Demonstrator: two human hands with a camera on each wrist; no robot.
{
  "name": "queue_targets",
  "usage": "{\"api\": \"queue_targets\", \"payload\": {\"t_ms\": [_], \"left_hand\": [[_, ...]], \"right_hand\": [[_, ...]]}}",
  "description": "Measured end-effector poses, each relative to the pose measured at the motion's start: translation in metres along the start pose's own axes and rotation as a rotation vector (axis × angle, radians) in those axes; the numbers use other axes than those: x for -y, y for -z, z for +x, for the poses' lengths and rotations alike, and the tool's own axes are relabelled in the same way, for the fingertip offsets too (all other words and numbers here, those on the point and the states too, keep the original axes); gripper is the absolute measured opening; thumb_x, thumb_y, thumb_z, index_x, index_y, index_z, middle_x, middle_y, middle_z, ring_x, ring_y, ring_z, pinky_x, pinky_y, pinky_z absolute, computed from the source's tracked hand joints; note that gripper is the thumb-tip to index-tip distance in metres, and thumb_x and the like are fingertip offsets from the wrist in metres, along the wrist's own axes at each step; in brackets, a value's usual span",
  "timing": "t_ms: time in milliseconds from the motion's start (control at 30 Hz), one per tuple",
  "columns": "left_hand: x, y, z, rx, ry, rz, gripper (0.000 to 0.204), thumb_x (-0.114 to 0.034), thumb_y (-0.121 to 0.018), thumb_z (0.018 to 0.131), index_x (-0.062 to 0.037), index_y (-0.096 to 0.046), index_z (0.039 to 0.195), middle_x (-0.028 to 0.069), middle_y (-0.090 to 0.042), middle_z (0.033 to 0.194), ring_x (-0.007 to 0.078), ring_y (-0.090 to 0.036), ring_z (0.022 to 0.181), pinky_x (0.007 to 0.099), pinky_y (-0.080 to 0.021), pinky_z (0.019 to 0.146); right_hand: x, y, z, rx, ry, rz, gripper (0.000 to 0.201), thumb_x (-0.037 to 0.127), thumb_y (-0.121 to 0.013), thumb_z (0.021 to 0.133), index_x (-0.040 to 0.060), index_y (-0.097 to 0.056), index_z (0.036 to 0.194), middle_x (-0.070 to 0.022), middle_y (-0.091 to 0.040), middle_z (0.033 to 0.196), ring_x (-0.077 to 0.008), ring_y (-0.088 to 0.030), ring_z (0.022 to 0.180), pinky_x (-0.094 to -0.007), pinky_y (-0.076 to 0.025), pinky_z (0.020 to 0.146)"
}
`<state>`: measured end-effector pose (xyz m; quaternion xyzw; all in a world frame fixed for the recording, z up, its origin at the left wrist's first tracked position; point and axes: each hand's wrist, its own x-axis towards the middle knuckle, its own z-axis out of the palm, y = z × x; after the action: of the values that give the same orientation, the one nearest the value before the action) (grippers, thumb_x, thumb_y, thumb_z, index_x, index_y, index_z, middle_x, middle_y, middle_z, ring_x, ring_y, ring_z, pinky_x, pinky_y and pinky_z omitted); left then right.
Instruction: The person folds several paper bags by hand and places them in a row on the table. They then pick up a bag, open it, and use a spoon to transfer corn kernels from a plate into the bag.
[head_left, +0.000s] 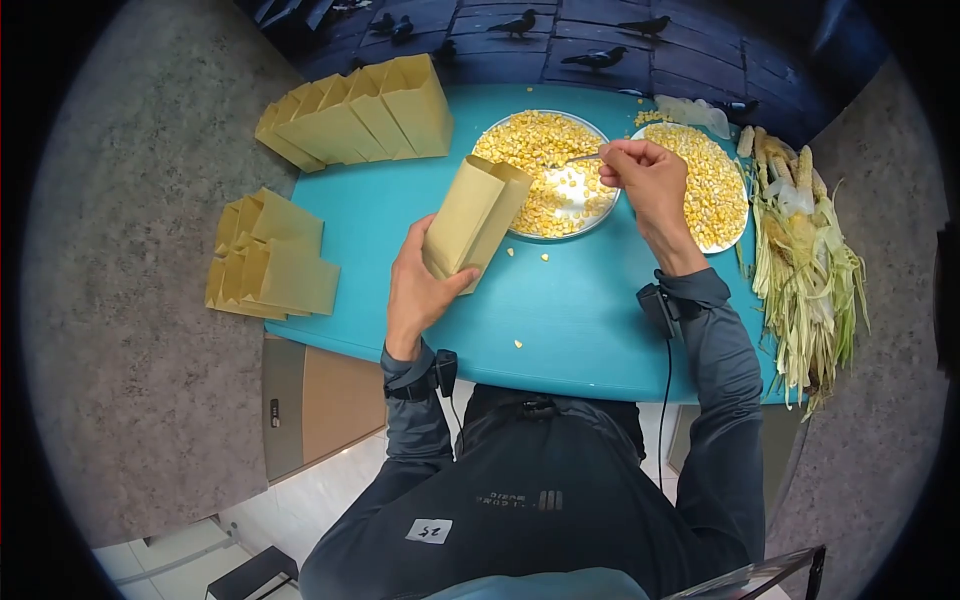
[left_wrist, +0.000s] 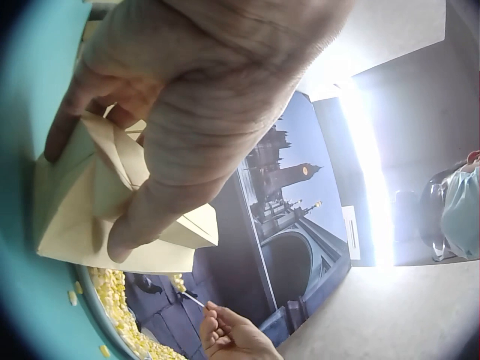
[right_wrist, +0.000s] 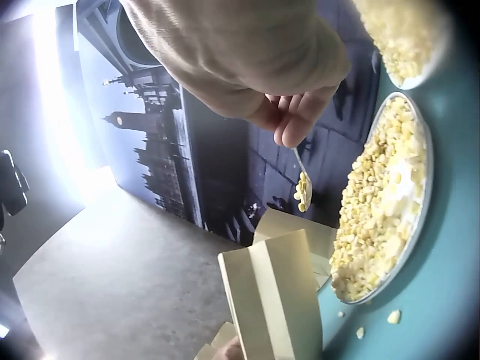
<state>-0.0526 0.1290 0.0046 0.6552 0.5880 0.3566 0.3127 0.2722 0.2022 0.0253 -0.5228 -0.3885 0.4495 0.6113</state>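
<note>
My left hand (head_left: 420, 290) grips a tan paper bag (head_left: 478, 220) from its side and lower end. The bag leans to the right, its top end beside the near plate of corn. My right hand (head_left: 650, 182) pinches a spoon (head_left: 585, 157) by its handle above that plate. Yellow corn kernels (right_wrist: 301, 193) fill the spoon's bowl in the right wrist view, raised over the plate. The round metal plate (head_left: 565, 237) holds loose kernels, with a bare patch of its bottom showing. In the left wrist view, the thumb (left_wrist: 131, 236) presses on the bag's side.
Another plate (head_left: 722, 249) heaped with kernels stands to the right. Corn husks and cobs (head_left: 805, 270) lie along the table's right edge. Paper bags stand in a back-left row (head_left: 365, 115) and a left group (head_left: 285, 265). A few stray kernels (head_left: 518, 344) dot the teal table (head_left: 590, 330).
</note>
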Motion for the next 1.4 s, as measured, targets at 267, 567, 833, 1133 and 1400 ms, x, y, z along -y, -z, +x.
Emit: {"api": "queue_targets", "payload": {"t_ms": [267,567,833,1133,1400], "left_hand": [[-0.004,-0.013,0.003,0.005,-0.054,-0.022,0.086,-0.013,-0.097,0.073,-0.0030,-0.056,0.147,0.0204,-0.073,0.132,0.0345,-0.072,0.122,0.0434,-0.057,0.104],[0.023,-0.014,0.001,-0.069,-0.038,-0.078,0.081,-0.006,-0.094,0.079,0.0003,-0.053,0.148,0.0154,-0.066,0.135,0.0243,-0.067,0.124,0.0398,-0.066,0.096],[0.023,-0.004,-0.006,-0.096,0.037,-0.141,0.079,-0.004,-0.093,0.079,0.0001,-0.053,0.147,0.0152,-0.066,0.135,0.0254,-0.068,0.124,0.0400,-0.066,0.097],[0.016,0.001,-0.017,-0.099,0.048,-0.170,0.082,-0.009,-0.096,0.078,-0.0007,-0.053,0.147,0.0172,-0.069,0.134,0.0261,-0.071,0.121,0.0417,-0.063,0.100],[0.019,-0.001,-0.015,-0.080,0.047,-0.143,0.086,-0.010,-0.097,0.075,-0.0006,-0.053,0.148,0.0178,-0.068,0.136,0.0273,-0.070,0.123,0.0427,-0.061,0.103]], "right_hand": [[0.021,-0.036,-0.022,0.264,0.366,-0.263,0.012,0.006,-0.082,0.094,-0.0033,-0.080,0.100,-0.0093,-0.080,0.087,-0.0129,-0.074,0.076,-0.0272,-0.059,0.066],[0.029,-0.003,-0.022,0.043,0.602,-0.628,0.008,0.006,-0.076,0.088,0.0013,-0.080,0.093,-0.0121,-0.078,0.078,-0.0217,-0.076,0.069,-0.0342,-0.059,0.064],[-0.037,0.004,-0.005,-0.026,0.241,-0.650,0.012,0.012,-0.080,0.082,-0.0005,-0.082,0.084,-0.0147,-0.079,0.077,-0.0233,-0.078,0.067,-0.0346,-0.062,0.067],[-0.070,-0.037,-0.001,-0.021,-0.177,-0.051,0.012,0.001,-0.080,0.092,-0.0094,-0.077,0.097,-0.0151,-0.080,0.087,-0.0179,-0.079,0.072,-0.0271,-0.065,0.062],[-0.055,-0.018,0.007,-0.041,-0.114,-0.006,0.015,0.002,-0.080,0.093,-0.0092,-0.076,0.101,-0.0136,-0.079,0.089,-0.0166,-0.079,0.075,-0.0257,-0.065,0.068]]}}
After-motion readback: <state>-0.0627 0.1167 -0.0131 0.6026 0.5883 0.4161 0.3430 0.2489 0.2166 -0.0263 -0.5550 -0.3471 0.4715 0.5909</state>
